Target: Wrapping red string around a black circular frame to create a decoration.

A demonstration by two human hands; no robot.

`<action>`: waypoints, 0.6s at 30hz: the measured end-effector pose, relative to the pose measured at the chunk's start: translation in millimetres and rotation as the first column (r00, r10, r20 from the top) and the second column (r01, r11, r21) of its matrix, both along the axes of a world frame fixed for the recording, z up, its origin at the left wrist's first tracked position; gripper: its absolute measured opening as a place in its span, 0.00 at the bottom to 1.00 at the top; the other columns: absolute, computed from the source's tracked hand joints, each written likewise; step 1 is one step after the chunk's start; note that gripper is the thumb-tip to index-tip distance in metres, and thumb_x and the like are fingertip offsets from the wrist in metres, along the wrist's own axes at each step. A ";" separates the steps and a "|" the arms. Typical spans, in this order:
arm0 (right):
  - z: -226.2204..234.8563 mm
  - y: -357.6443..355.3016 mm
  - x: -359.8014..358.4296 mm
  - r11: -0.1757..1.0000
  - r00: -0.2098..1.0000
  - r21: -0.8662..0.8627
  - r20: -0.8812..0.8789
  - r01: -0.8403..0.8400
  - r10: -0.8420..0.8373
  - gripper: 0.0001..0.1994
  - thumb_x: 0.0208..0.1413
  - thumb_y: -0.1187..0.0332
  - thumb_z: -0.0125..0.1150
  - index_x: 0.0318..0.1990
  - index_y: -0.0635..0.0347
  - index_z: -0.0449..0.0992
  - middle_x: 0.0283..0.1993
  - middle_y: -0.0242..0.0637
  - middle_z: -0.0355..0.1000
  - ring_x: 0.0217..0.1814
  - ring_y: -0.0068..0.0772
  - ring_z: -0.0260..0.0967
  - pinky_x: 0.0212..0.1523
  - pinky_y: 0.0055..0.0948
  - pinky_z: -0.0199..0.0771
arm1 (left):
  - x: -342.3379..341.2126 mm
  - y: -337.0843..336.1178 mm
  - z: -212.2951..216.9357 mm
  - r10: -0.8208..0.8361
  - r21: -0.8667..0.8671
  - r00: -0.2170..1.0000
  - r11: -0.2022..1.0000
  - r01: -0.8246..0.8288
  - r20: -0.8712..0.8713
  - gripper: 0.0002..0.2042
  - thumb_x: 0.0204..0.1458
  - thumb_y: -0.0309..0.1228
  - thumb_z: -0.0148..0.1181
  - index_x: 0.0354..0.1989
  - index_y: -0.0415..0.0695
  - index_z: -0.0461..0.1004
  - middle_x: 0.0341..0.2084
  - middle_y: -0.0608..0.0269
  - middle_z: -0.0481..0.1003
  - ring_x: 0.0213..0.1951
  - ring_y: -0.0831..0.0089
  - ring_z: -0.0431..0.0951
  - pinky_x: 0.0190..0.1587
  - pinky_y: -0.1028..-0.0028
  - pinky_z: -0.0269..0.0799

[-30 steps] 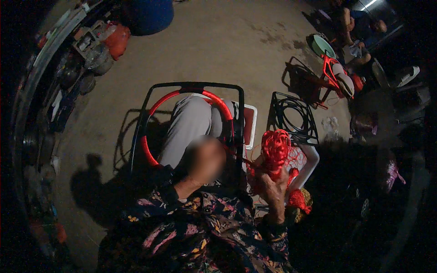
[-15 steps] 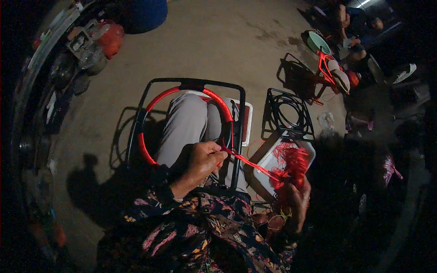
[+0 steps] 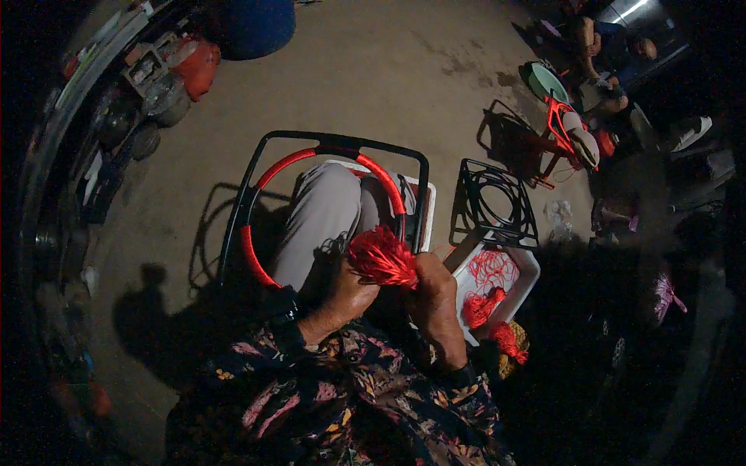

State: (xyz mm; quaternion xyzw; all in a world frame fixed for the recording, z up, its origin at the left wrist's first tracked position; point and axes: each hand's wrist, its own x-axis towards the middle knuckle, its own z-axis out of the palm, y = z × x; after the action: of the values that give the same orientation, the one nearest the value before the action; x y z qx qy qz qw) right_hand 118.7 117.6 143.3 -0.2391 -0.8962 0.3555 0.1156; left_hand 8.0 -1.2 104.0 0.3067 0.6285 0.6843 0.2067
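Observation:
A black metal frame point(image 3: 426, 182) stands over my knees. Inside it is a ring point(image 3: 250, 256) wound with shiny red cord in stretches, with black showing between. My right hand point(image 3: 435, 291) is closed around a thick bundle of red cord point(image 3: 381, 256), whose looped strands fan out to the left, in front of the ring's lower right. My left hand point(image 3: 346, 293) is right below and beside the bundle, inside the frame's near part. The bundle covers its fingers, so its grip is hidden.
To my right, a white tray point(image 3: 531, 276) holds loose red cord. Another black metal frame point(image 3: 536, 225) rests by its far edge. At the far right, a person point(image 3: 594, 58) sits near a green basin point(image 3: 546, 81). A blue barrel point(image 3: 260, 27) stands far left.
My right hand has come from the tray to beside my left hand, bringing the red cord bundle. The cord strand that was stretched tight between my hands no longer shows.

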 end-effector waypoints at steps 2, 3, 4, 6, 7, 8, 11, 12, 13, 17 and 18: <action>5.5 1.2 1.3 0.993 0.993 -0.106 -0.114 -0.055 0.042 0.21 0.42 0.82 0.62 0.47 0.61 0.72 0.40 0.37 0.73 0.43 0.34 0.72 0.41 0.32 0.71 | -6.6 -2.1 -15.1 0.030 0.039 0.956 0.999 -0.020 -0.293 0.09 0.46 0.22 0.61 0.37 0.38 0.73 0.32 0.62 0.75 0.36 0.71 0.76 0.39 0.69 0.71; 15.3 -3.0 3.6 0.939 0.959 -0.342 -0.253 0.034 -0.127 0.18 0.45 0.78 0.62 0.47 0.63 0.72 0.40 0.35 0.73 0.40 0.30 0.72 0.39 0.29 0.72 | -7.6 -2.9 -15.1 0.044 0.054 0.900 0.998 -0.023 -0.433 0.09 0.46 0.22 0.61 0.37 0.38 0.73 0.31 0.62 0.75 0.35 0.71 0.75 0.38 0.70 0.71; 25.1 -6.9 5.9 0.831 0.870 -0.552 -0.377 0.065 -0.318 0.16 0.49 0.74 0.62 0.47 0.64 0.72 0.39 0.33 0.73 0.36 0.26 0.72 0.37 0.26 0.73 | -8.7 -3.4 -15.4 0.068 0.077 0.826 0.997 -0.030 -0.560 0.09 0.47 0.23 0.61 0.37 0.38 0.73 0.30 0.62 0.75 0.34 0.72 0.75 0.37 0.71 0.71; 44.0 6.8 17.8 0.725 0.766 -0.679 -0.404 0.114 -0.500 0.16 0.49 0.74 0.62 0.48 0.64 0.72 0.39 0.33 0.73 0.36 0.26 0.72 0.37 0.26 0.73 | -7.4 -4.1 -4.7 -0.045 -0.059 0.997 0.997 0.041 -0.062 0.06 0.47 0.25 0.61 0.33 0.38 0.73 0.24 0.63 0.74 0.27 0.75 0.73 0.30 0.74 0.69; 53.8 19.3 26.0 0.709 0.728 -0.692 -0.415 0.138 -0.547 0.16 0.50 0.74 0.62 0.48 0.64 0.72 0.39 0.33 0.73 0.36 0.26 0.72 0.37 0.27 0.73 | -10.2 -4.6 -8.7 -0.038 -0.055 0.997 0.998 0.035 -0.064 0.06 0.47 0.25 0.61 0.33 0.38 0.73 0.24 0.63 0.74 0.27 0.75 0.73 0.30 0.74 0.69; 62.7 34.4 35.7 0.697 0.684 -0.700 -0.433 0.154 -0.586 0.16 0.50 0.73 0.62 0.48 0.64 0.72 0.40 0.33 0.73 0.36 0.26 0.72 0.37 0.27 0.73 | -13.9 -5.2 -17.1 -0.052 0.018 0.970 0.999 0.050 0.236 0.06 0.48 0.26 0.61 0.31 0.37 0.72 0.22 0.63 0.73 0.24 0.77 0.71 0.27 0.76 0.66; 91.3 73.2 86.6 0.687 0.507 -0.667 -0.502 0.289 -0.701 0.16 0.50 0.72 0.62 0.48 0.64 0.72 0.40 0.33 0.73 0.36 0.26 0.72 0.37 0.27 0.73 | -19.9 -2.1 -0.6 -0.065 -0.065 0.881 0.992 0.108 0.468 0.07 0.51 0.29 0.58 0.30 0.37 0.72 0.18 0.67 0.71 0.20 0.81 0.69 0.23 0.79 0.64; 96.7 82.0 107.6 0.680 0.456 -0.650 -0.518 0.339 -0.723 0.16 0.50 0.72 0.62 0.48 0.64 0.72 0.40 0.33 0.73 0.36 0.26 0.72 0.37 0.27 0.74 | -21.8 -1.3 10.8 -0.043 -0.236 0.915 0.960 0.149 0.402 0.08 0.53 0.31 0.57 0.30 0.38 0.73 0.17 0.69 0.70 0.19 0.83 0.69 0.22 0.80 0.63; 97.5 90.0 129.0 0.667 0.410 -0.640 -0.530 0.381 -0.743 0.17 0.50 0.72 0.62 0.48 0.64 0.72 0.40 0.33 0.73 0.35 0.26 0.72 0.37 0.27 0.74 | -23.9 -0.8 17.7 -0.047 -0.239 0.917 0.959 0.152 0.396 0.08 0.53 0.31 0.57 0.30 0.38 0.73 0.17 0.69 0.70 0.19 0.83 0.69 0.22 0.80 0.63; 89.0 95.0 185.9 0.605 0.335 -0.586 -0.510 0.539 -0.792 0.17 0.51 0.71 0.62 0.48 0.64 0.71 0.40 0.33 0.74 0.35 0.26 0.72 0.37 0.28 0.74 | -31.3 -8.7 35.8 -0.037 -0.276 0.918 0.948 0.157 0.395 0.11 0.53 0.35 0.57 0.30 0.38 0.73 0.17 0.68 0.71 0.19 0.83 0.68 0.21 0.79 0.62; 79.5 92.1 195.5 0.589 0.338 -0.582 -0.489 0.560 -0.804 0.17 0.51 0.71 0.62 0.48 0.64 0.71 0.40 0.33 0.74 0.35 0.26 0.72 0.37 0.28 0.74 | -31.4 -9.3 36.7 -0.020 -0.311 0.910 0.936 0.163 0.415 0.11 0.53 0.35 0.57 0.30 0.37 0.73 0.17 0.68 0.71 0.19 0.83 0.68 0.21 0.79 0.62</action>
State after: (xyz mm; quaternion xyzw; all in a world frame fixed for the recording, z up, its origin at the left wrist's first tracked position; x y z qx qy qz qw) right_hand 314.2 209.7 222.8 -0.4531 -0.5171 0.4697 0.5538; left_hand -23.5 -10.5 140.8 0.1476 0.6646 0.6040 0.4143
